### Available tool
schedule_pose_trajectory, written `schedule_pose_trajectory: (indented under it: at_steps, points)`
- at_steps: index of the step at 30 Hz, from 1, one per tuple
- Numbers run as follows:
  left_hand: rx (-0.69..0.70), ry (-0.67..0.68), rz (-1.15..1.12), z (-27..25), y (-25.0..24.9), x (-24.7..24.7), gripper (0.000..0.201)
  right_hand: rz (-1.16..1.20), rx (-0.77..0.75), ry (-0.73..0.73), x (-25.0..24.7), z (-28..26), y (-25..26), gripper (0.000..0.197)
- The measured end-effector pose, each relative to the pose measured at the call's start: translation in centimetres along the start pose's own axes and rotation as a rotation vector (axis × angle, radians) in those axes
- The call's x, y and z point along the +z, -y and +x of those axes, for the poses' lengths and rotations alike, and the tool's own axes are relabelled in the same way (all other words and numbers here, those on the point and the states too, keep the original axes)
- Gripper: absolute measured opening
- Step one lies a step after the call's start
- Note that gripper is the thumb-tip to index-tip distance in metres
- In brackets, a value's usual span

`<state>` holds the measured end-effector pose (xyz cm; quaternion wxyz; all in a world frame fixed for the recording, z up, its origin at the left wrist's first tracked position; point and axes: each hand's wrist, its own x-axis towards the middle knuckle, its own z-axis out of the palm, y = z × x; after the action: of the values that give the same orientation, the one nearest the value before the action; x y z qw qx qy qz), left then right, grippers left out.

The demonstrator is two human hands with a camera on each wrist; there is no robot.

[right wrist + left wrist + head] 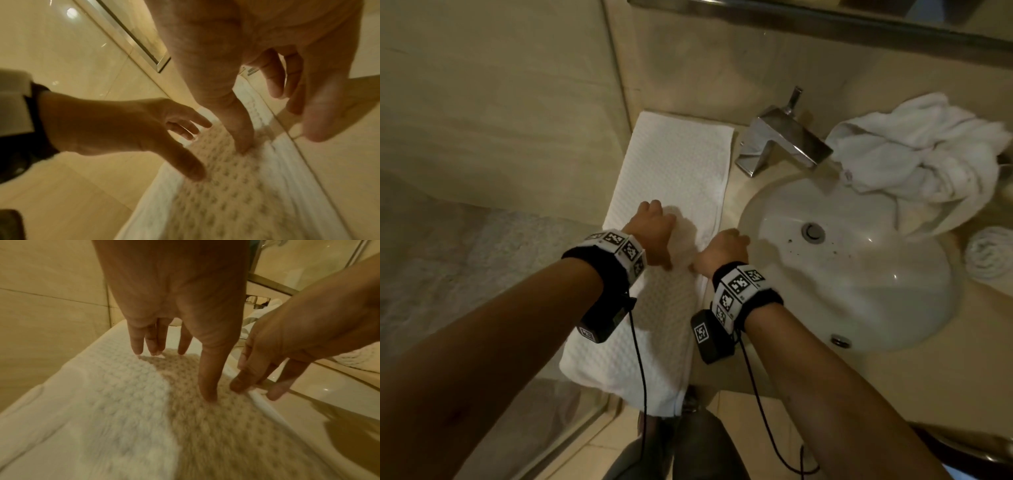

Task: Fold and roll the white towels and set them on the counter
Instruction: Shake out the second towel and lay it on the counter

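Hanging over the front edge of the counter [784, 373], the near end of a long folded white waffle-weave towel [671, 178] droops toward the floor, while the rest lies flat along the counter's left side, reaching back to the wall.

Midway along it, the left hand [654, 233] presses down with straight, spread fingers [207, 386], the tips touching the weave. Just beside it, the right hand [722, 253] rests at the towel's right border, thumb on the cloth and fingers loosely extended over the hem next to the sink; it grips nothing. Both wrists wear black bands with checkered marker tags.

Right of the towel sits the white oval sink basin [859, 274], with a chrome faucet [780, 144] behind it. Farther right, a crumpled white towel [928, 154] spills onto the basin's rim, and a rolled white towel [989, 253] lies on the counter at the far right edge.
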<state>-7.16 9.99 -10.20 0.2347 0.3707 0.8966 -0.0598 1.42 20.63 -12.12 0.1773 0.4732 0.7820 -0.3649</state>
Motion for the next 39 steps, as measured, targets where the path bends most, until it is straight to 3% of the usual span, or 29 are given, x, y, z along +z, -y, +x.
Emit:
schedule_pose_trajectory:
  at_steps: [1,3,5,6,12,17,22,28,32,34,39]
  points:
    - [0.045,0.009,0.043,-0.4,0.0,0.2,0.098,-0.001,0.010,-0.029,0.1,-0.2,0.0,0.071]
    - [0.119,0.059,0.127,-1.3,0.0,1.4,0.116,-0.009,-0.022,-0.047,0.4,-0.7,0.0,0.051]
    - [0.099,0.153,0.075,-2.2,0.2,2.6,0.135,-0.044,-0.057,-0.003,0.4,-1.4,-0.3,0.030]
    - [0.088,0.178,0.030,-2.4,0.3,3.1,0.139,-0.068,-0.061,0.025,0.5,-1.8,-0.6,0.030]
    - [0.111,0.141,-0.063,-2.9,1.5,3.8,0.134,-0.060,-0.137,0.147,1.5,-4.3,-2.8,0.037]
    - [0.147,0.042,-0.067,-4.4,2.0,4.7,0.115,0.229,-0.146,0.346,2.7,-6.3,-5.0,0.010]
    - [0.138,0.073,-0.047,-4.9,1.6,5.9,0.092,0.190,-0.194,0.144,2.4,-6.4,-6.5,0.025]
    - [0.155,0.068,-0.063,-3.7,0.0,5.4,0.096,-0.021,-0.206,-0.096,-0.5,-5.3,-7.9,0.039]
    - [0.153,0.084,-0.079,-2.8,0.0,5.2,0.103,0.080,-0.172,0.010,-1.4,-5.2,-8.7,0.025]
    - [0.159,0.094,-0.093,-2.6,0.0,5.1,0.104,0.075,-0.189,0.042,-1.5,-5.2,-9.0,0.030]
    - [0.195,0.093,-0.110,-1.9,0.4,4.2,0.104,0.142,-0.205,-0.133,-0.9,-4.2,-8.4,0.034]
